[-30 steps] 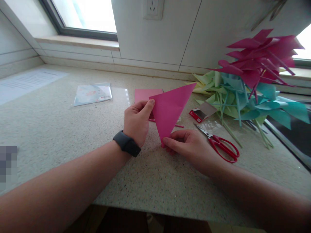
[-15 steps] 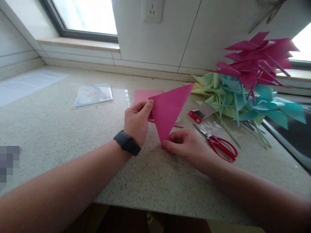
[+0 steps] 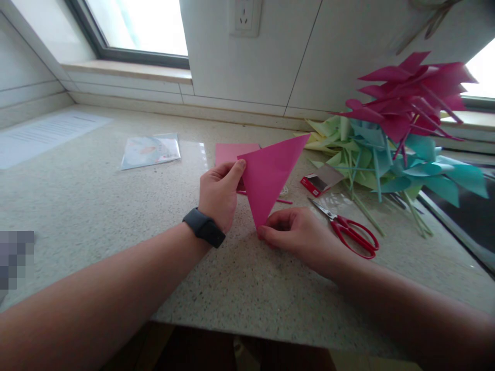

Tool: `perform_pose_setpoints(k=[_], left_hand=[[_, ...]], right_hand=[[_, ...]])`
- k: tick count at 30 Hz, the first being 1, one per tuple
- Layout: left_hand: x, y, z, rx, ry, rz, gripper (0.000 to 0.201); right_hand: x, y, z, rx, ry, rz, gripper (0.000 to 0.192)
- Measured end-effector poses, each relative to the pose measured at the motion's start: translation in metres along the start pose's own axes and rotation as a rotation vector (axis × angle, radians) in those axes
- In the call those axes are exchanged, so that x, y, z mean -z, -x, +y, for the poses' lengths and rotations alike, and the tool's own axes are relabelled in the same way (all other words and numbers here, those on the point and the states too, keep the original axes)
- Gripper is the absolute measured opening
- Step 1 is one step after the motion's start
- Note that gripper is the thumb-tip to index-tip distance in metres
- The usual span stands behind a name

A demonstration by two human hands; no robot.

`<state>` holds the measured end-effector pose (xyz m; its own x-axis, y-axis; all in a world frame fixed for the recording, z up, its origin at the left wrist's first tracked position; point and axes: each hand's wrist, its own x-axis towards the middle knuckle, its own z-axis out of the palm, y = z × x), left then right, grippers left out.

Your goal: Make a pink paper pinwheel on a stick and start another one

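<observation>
The pink paper triangle (image 3: 266,175) is held up just above the stone counter (image 3: 116,206), one long corner pointing up and to the right, the narrow corner pointing down. The left hand (image 3: 218,193) pinches its left corner – the thumb lies on the front face, the other fingers are behind the paper. The right hand (image 3: 299,234) grips the bottom tip between thumb and curled fingers, resting low on the counter. On the left wrist sits a dark watch (image 3: 203,227).

Behind the triangle a flat pink sheet (image 3: 230,151) lies on the counter. Just right of the right hand are the red scissors (image 3: 350,229), blades closed, and near them a small red box (image 3: 315,184). Further right – a heap of paper pinwheels (image 3: 402,129) in pink, blue and green. To the left, well apart, lies a clear plastic packet (image 3: 150,150)
</observation>
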<state>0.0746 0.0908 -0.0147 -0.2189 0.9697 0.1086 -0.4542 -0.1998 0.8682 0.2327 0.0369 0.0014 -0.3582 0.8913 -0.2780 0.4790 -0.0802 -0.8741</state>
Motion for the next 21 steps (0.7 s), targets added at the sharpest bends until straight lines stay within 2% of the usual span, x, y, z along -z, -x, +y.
perform_pose_setpoints(k=[6,15,21], left_hand=[[-0.0008,0.0011,0.0002,0.004,0.005,0.003,0.016],[-0.0002,0.0004,-0.0016,-0.009,0.022,-0.026,0.016],[0.0005,-0.0025,0.0,-0.007,0.027,0.0,0.016]], right_hand=[[-0.0004,-0.0002,0.0028,0.018,-0.005,0.006,0.019],[0.0008,-0.0004,-0.0004,-0.021,-0.007,-0.016,0.031],[0.002,-0.0013,0.0013,-0.028,0.014,-0.012,0.028]])
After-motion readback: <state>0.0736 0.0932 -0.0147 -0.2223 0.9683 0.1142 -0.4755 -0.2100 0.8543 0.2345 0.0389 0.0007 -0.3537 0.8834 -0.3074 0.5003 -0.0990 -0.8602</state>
